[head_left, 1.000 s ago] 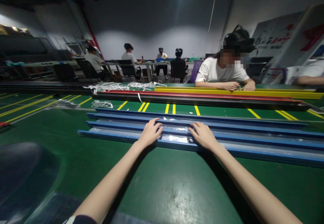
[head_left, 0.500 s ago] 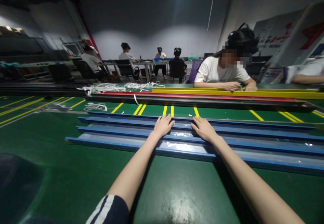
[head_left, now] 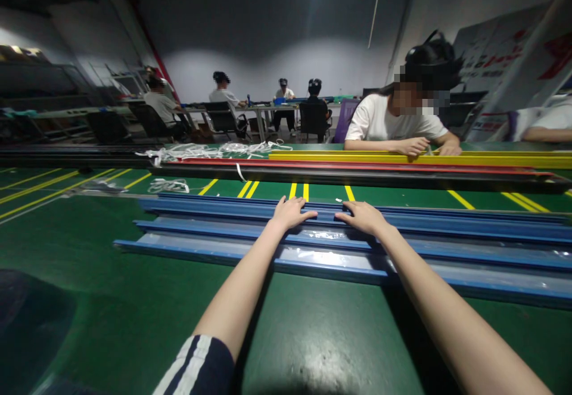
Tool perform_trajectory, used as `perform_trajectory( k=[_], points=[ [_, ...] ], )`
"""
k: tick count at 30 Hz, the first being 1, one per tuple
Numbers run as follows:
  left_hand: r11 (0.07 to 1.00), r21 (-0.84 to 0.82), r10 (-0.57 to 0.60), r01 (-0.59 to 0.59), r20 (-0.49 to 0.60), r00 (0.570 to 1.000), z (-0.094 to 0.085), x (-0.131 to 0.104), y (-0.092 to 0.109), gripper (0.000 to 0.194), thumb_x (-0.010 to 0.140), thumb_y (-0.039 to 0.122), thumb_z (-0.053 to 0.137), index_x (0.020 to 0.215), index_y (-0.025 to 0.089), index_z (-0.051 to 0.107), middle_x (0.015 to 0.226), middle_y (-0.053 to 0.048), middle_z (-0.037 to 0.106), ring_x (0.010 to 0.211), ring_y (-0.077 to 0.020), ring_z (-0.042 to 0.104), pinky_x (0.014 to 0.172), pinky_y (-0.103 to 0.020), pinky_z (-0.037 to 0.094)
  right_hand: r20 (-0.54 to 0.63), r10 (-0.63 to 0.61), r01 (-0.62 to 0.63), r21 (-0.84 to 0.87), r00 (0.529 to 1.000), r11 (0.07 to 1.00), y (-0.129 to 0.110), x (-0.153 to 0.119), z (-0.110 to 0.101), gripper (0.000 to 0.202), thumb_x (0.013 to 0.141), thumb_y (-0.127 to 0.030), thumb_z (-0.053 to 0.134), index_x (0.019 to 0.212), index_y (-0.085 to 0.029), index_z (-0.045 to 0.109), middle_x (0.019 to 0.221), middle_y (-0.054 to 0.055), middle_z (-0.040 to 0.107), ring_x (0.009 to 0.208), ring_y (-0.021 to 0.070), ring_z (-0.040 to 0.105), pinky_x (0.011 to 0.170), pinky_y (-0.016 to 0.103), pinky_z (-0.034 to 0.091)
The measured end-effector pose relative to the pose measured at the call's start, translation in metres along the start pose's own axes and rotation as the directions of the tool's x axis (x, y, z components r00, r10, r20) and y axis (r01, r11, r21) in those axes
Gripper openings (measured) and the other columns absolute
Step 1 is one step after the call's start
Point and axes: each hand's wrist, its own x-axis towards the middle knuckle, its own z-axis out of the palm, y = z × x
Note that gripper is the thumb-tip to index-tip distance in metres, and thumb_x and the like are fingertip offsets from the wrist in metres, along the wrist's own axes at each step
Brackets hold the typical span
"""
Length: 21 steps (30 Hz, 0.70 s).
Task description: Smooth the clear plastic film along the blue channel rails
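Note:
Several long blue channel-shaped strips (head_left: 210, 229) lie side by side across the green table in front of me, with shiny clear film along their troughs. My left hand (head_left: 289, 213) rests on the farthest strips, its fingers reaching over the back edge and its thumb stretched inward. My right hand (head_left: 364, 217) mirrors it a short way to the right, fingers also laid over the far strips. Both hands are open, palms down, with a gap between the thumbs. What lies under the palms is hidden.
Beyond the blue strips lie long black strips (head_left: 357, 177), a red strip (head_left: 402, 166) and yellow strips (head_left: 491, 158). White straps (head_left: 210, 154) are heaped at the back left. A co-worker (head_left: 402, 118) leans on the table's far side. Yellow lines (head_left: 250, 190) mark the tabletop.
My fingers have moved slightly over the far blue strips, and both thumbs now point inward towards each other. The view has shifted a little. The co-worker's arms have moved slightly.

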Motion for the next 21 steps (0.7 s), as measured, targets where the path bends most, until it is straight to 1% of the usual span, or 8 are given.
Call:
perform_trajectory(
  k=[3,6,8,10,13,17,21],
  points=[
    [0.999,0.043,0.017,-0.016,-0.006,1.0,-0.002,0.007,-0.002,0.07,0.077,0.074,0.028,0.114,0.023,0.059,0.118,-0.008,0.061,0.112,-0.026,0.052,0.102,-0.045,0.027,0.035,0.075,-0.073,-0.047,0.997,0.996,0.005,0.004,-0.001,0.082,0.074,-0.076,0.029,0.118,-0.012,0.056,0.114,0.016,0.061,0.104,0.0275,0.057,0.087,0.037,0.041],
    [0.991,0.123,0.059,-0.054,-0.043,0.997,-0.002,0.009,-0.004,0.069,0.077,0.074,0.028,0.108,0.022,0.062,0.103,-0.009,0.066,0.1,-0.0253,0.058,0.093,-0.039,0.037,0.0,0.122,-0.122,-0.076,0.993,0.99,0.009,0.005,0.001,0.086,0.07,-0.081,0.026,0.104,-0.012,0.062,0.105,0.016,0.064,0.097,0.0279,0.059,0.08,0.036,0.043],
    [0.987,0.151,0.072,-0.062,-0.068,0.995,0.0,0.009,-0.005,0.069,0.077,0.074,0.027,0.107,0.023,0.063,0.097,-0.008,0.065,0.094,-0.0245,0.059,0.082,-0.034,0.042,-0.044,0.108,-0.112,-0.097,0.993,0.989,0.01,0.005,0.004,0.084,0.071,-0.081,0.023,0.099,-0.012,0.062,0.101,0.016,0.064,0.094,0.0269,0.06,0.076,0.035,0.043],
    [0.987,0.148,0.072,-0.058,-0.094,0.993,0.003,0.007,-0.007,0.069,0.077,0.074,0.027,0.108,0.024,0.062,0.097,-0.007,0.063,0.093,-0.0234,0.058,0.075,-0.031,0.043,-0.074,0.08,-0.089,-0.127,0.994,0.988,0.01,0.004,0.005,0.082,0.072,-0.08,0.022,0.095,-0.013,0.062,0.097,0.015,0.064,0.091,0.0259,0.06,0.075,0.034,0.043],
    [0.987,0.152,0.086,-0.06,-0.17,0.982,0.006,0.003,-0.008,0.068,0.077,0.073,0.028,0.109,0.024,0.061,0.1,-0.007,0.062,0.095,-0.0221,0.056,0.076,-0.029,0.043,-0.132,0.027,-0.051,-0.18,0.991,0.982,0.009,0.002,0.006,0.081,0.073,-0.079,0.021,0.091,-0.012,0.062,0.093,0.015,0.064,0.089,0.0254,0.059,0.076,0.034,0.041],
    [0.969,0.225,0.169,-0.107,-0.281,0.945,0.005,-0.002,-0.008,0.068,0.079,0.07,0.03,0.11,0.018,0.06,0.099,-0.01,0.061,0.094,-0.0223,0.055,0.08,-0.031,0.042,-0.257,-0.051,-0.02,-0.267,0.965,0.963,0.008,-0.004,0.004,0.08,0.075,-0.077,0.022,0.091,-0.01,0.061,0.091,0.015,0.063,0.089,0.0258,0.056,0.078,0.035,0.037],
    [0.933,0.31,0.294,-0.18,-0.375,0.879,-0.003,-0.001,-0.008,0.068,0.078,0.071,0.032,0.107,0.016,0.06,0.09,-0.011,0.062,0.087,-0.0223,0.056,0.075,-0.032,0.043,-0.371,-0.097,-0.023,-0.306,0.924,0.952,0.009,-0.01,0.001,0.079,0.075,-0.077,0.022,0.093,-0.009,0.06,0.089,0.015,0.062,0.086,0.0251,0.054,0.077,0.034,0.035]
  ],
)
